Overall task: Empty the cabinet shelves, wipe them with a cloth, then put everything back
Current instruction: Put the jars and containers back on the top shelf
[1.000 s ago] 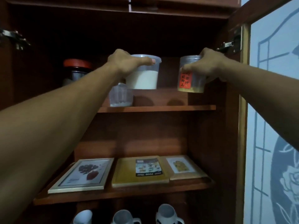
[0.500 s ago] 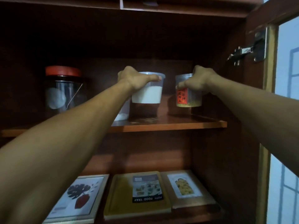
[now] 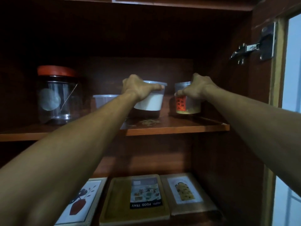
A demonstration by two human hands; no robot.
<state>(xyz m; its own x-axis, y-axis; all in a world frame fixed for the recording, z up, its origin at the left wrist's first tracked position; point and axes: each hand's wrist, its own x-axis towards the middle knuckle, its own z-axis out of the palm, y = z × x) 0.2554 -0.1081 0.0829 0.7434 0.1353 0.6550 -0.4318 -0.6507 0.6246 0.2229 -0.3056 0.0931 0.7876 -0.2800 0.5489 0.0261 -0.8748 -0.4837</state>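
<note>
- The wooden cabinet (image 3: 228, 79) stands open, its upper shelf (image 3: 179, 126) and the shelf below both loaded.
- A clear jar with a red lid (image 3: 56, 93) stands upright at the shelf's left.
- Three flat trays (image 3: 135, 198) lie side by side on the lower shelf.
- The white-filled tub (image 3: 150, 101) is upright, long axis vertical, its base lifted just above the shelf; the left hand (image 3: 138, 88) is clamped over its rim.
- The small container with a red label (image 3: 187, 103) stands upright on the shelf's right part; the right hand (image 3: 195, 88) grips its top.
- A low clear tub (image 3: 104, 101) sits behind the left forearm.
</note>
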